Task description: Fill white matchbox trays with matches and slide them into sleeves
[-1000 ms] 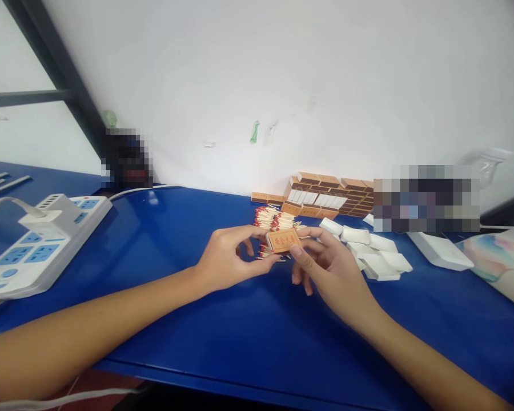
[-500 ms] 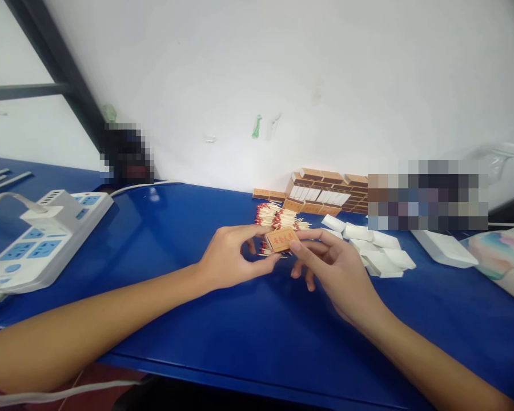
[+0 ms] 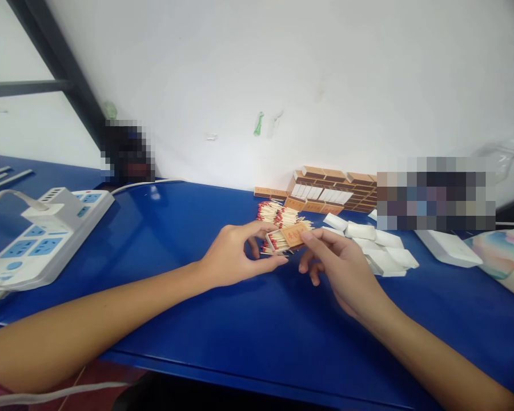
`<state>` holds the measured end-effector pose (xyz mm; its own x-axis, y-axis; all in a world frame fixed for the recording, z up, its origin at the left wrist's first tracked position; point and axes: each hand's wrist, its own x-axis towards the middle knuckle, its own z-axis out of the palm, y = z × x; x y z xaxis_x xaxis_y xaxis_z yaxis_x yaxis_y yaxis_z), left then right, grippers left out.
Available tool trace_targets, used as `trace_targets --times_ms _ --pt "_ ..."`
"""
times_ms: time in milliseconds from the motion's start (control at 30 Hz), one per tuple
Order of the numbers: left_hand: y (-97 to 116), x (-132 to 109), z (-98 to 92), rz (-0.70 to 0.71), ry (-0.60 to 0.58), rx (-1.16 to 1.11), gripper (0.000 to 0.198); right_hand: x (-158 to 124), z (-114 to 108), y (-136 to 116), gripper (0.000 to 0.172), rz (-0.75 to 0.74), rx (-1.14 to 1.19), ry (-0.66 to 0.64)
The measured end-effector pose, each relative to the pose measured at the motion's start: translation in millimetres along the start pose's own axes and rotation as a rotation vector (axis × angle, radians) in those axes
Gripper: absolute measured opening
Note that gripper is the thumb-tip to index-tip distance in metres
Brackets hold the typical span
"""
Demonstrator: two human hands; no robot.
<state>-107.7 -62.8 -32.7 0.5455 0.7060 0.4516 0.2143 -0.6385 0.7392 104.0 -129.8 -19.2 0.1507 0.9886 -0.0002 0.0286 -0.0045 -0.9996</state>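
Observation:
Between my two hands is a matchbox (image 3: 297, 234), its white inner tray slid partly out to the left with red-tipped matches showing in it. My left hand (image 3: 230, 257) grips the tray end between thumb and fingers. The orange-brown sleeve is pinched at its right end by my right hand (image 3: 340, 262), whose lower fingers curl beneath. Just behind the box lies a pile of loose matches (image 3: 278, 212) with red heads. To the right, several white paper trays (image 3: 374, 242) lie in a loose heap; their insides are mostly hidden.
A stack of matchboxes (image 3: 346, 197) stands against the white wall, with a short row of boxes (image 3: 270, 193) at its left. A power strip (image 3: 47, 245) with a plugged-in adapter and cables occupies the left of the blue table (image 3: 223, 354). A white box (image 3: 448, 248) sits far right.
The matchbox was closed and is now partly open. My right hand has moved right with the sleeve, baring the tray and its matches, while my left hand stays at the tray end.

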Motion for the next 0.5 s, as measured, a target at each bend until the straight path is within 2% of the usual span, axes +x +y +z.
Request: trace_targets --times_ms 200,500 --pt "4.1 2.0 -3.6 0.014 -0.038 -0.094 0.040 1.8 -2.1 -2.4 0.040 -0.027 0.007 0.029" --pt "3.8 0.9 -1.8 -0.032 -0.035 -0.097 0.040 -0.8 1.1 -2.4 0.042 -0.030 -0.006 0.014"
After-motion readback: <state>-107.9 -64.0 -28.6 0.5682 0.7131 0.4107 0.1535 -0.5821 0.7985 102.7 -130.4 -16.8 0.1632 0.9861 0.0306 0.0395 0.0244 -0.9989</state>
